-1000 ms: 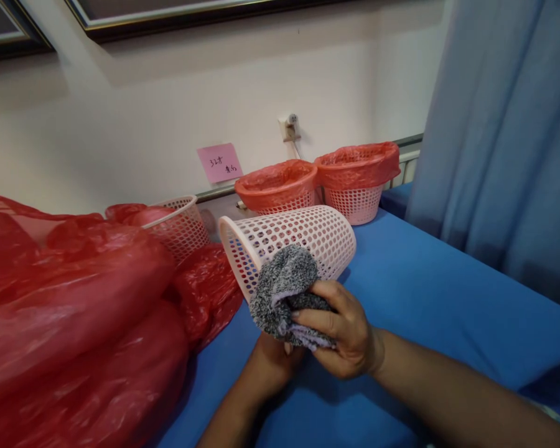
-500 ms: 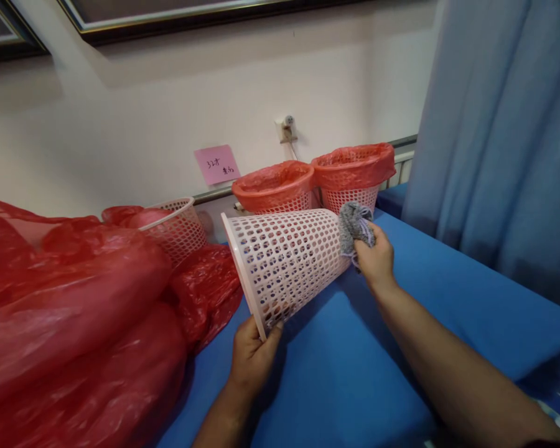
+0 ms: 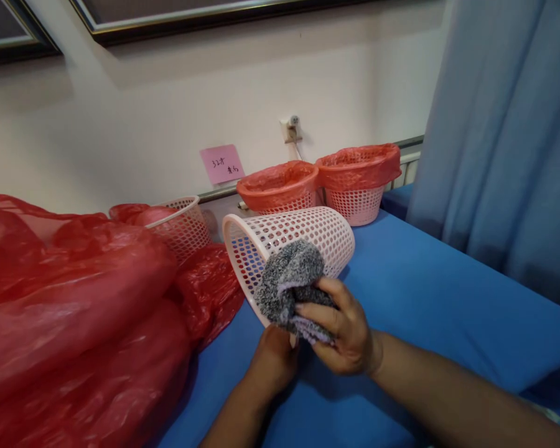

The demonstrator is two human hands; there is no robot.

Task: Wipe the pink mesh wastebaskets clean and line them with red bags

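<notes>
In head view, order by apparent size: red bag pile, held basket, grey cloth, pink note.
1. red bag pile
2. held basket
3. grey cloth
4. pink note
The pile lies nearer the camera.

Soft even light, slight edge distortion

Left hand (image 3: 273,364), right hand (image 3: 348,339): bare. Left forearm (image 3: 236,417) and right forearm (image 3: 448,398) bare down to the frame's lower edge. Right fingernails (image 3: 300,307) short, plain.

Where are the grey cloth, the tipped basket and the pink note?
grey cloth (image 3: 287,280), head view, bunched top fold.
tipped basket (image 3: 317,231), head view, mesh side wall.
pink note (image 3: 221,164), head view, middle of the paper.
</notes>
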